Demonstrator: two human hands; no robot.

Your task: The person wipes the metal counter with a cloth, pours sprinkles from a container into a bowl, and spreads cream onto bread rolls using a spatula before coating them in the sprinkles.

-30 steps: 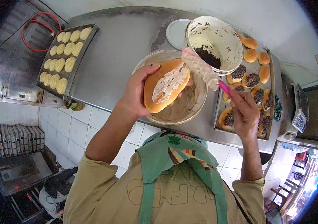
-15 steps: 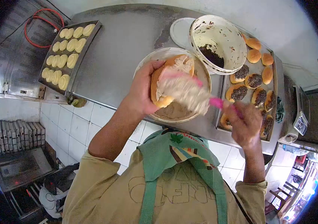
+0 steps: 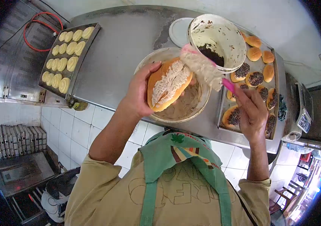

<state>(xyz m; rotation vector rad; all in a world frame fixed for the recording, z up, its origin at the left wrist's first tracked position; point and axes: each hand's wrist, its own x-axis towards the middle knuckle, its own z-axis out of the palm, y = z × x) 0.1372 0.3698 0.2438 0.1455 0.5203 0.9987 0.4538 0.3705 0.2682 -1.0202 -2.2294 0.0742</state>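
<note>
My left hand (image 3: pixel 139 90) is closed around a golden bread bun (image 3: pixel 153 83), whose upper face carries a rough layer of pale cream (image 3: pixel 172 83). The bun is held tilted over a wide round tub (image 3: pixel 142 64) with light brown cream smeared inside. In my right hand (image 3: pixel 251 115) is the pink handle of a spatula (image 3: pixel 205 68). Its blade is thickly coated with the same pale cream and points up and left, close to the bun's upper right end. Whether blade and bun touch, I cannot tell.
A white bucket (image 3: pixel 238 47) with dark sprinkles stands behind the tub, beside a white lid (image 3: pixel 178 32). To the right, a tray (image 3: pixel 224 98) holds buns, several covered in dark sprinkles. Another tray (image 3: pixel 89 42) of pale dough swirls sits at the left table edge.
The spatula has moved up and right, off the middle of the bun, uncovering its cream-coated face. My right hand has shifted slightly right. The bun now faces up more.
</note>
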